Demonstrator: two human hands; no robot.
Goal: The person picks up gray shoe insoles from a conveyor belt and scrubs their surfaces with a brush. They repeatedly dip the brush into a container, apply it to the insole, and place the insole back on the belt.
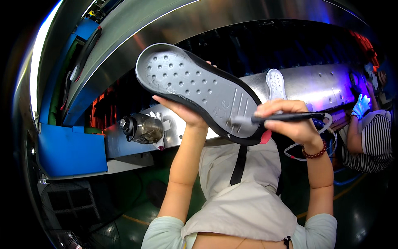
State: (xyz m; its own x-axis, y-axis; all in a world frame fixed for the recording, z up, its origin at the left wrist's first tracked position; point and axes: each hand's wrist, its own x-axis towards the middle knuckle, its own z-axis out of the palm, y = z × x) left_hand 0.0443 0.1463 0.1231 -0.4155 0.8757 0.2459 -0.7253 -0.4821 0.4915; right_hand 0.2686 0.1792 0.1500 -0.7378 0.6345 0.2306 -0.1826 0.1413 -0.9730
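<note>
A large shoe sole (186, 83) is held up tilted before me, its grey hollow side facing me, with round dimples at the heel and ridges toward the toe. Its sidewall is black, and a red tab sticks out at the toe end. My left hand (182, 110) grips it from below and behind; most of those fingers are hidden. In my right hand (292, 122), closed around the dark handle, is a brush (286, 117). The brush's pale bristles touch the grey surface near the toe. That area looks wet or smeared, slightly blurred.
On the metal bench (321, 89) behind lies a pale, smaller sole (275, 84). A dark see-through jug (145, 128) stands left on the bench. At right, a co-worker's gloved hand (361, 106) shows near a white hose. A blue machine panel (74, 151) borders the left.
</note>
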